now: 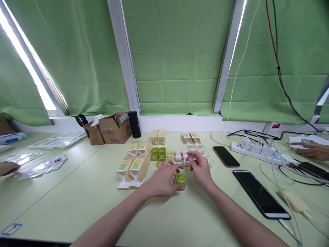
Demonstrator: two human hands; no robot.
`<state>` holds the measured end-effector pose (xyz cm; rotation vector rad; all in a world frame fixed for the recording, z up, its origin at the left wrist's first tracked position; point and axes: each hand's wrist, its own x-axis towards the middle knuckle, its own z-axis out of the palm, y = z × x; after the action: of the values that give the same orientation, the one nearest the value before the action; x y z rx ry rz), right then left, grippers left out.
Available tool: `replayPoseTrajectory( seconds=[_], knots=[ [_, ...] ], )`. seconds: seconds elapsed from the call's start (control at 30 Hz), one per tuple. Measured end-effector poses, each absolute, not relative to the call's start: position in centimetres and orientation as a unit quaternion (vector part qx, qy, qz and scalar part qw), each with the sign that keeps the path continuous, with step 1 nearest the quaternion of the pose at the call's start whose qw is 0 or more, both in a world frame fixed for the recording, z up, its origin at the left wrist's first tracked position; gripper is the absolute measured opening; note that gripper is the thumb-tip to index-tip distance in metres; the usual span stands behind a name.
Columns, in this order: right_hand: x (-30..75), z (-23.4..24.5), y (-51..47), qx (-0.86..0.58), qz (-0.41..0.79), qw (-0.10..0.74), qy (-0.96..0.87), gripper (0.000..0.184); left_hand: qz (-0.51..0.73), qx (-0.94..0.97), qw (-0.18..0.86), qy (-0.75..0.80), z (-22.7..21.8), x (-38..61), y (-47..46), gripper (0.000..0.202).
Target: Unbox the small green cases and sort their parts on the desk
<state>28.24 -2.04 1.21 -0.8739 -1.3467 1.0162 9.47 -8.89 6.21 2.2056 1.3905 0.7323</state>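
Observation:
My left hand rests on the pale green table, fingers curled around a small green case. Just to its right, my right hand hovers with thumb and fingers pinched together over small white pieces; what it pinches is too small to name. Beyond the hands lie green cases and several tan cartons with green labels.
Two dark phones lie to the right, with a white power strip and tangled cables. Brown cardboard boxes and a black cylinder stand at the back. Other people's hands show at the left edge and the right edge.

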Motion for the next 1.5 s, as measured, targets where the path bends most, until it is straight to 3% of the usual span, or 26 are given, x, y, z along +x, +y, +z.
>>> replayPoseTrajectory(
  seconds=[0.2, 0.57, 0.77, 0.9, 1.17, 1.33, 1.5],
  knots=[
    [27.9, 1.2, -2.4, -0.367, 0.448, 0.555, -0.597, 0.031, 0.261, 0.780, 0.209, 0.529, 5.6, 9.5, -8.0, 0.030],
    [26.8, 1.8, -3.7, -0.303, 0.612, 0.506, -0.527, 0.054, 0.373, 0.713, 0.202, 0.559, 7.4, 8.6, -5.4, 0.039],
    [26.9, 1.4, -3.4, -0.236, 0.714, 0.505, -0.424, 0.044, 0.395, 0.703, 0.192, 0.559, 7.5, 9.3, -4.6, 0.057],
    [27.1, 1.1, -3.1, -0.209, 0.749, 0.493, -0.391, 0.034, 0.484, 0.648, 0.265, 0.525, 6.5, 9.0, -4.7, 0.055],
    [26.9, 0.9, -3.2, -0.205, 0.756, 0.497, -0.373, 0.032, 0.545, 0.599, 0.346, 0.474, 3.8, 8.2, -5.1, 0.040],
    [26.8, 1.0, -3.5, -0.210, 0.744, 0.511, -0.376, 0.031, 0.569, 0.583, 0.334, 0.473, 3.0, 8.6, -5.3, 0.043],
    [26.6, 0.9, -3.6, -0.225, 0.720, 0.532, -0.383, 0.043, 0.580, 0.585, 0.303, 0.479, 2.8, 9.0, -5.6, 0.042]
  ],
)
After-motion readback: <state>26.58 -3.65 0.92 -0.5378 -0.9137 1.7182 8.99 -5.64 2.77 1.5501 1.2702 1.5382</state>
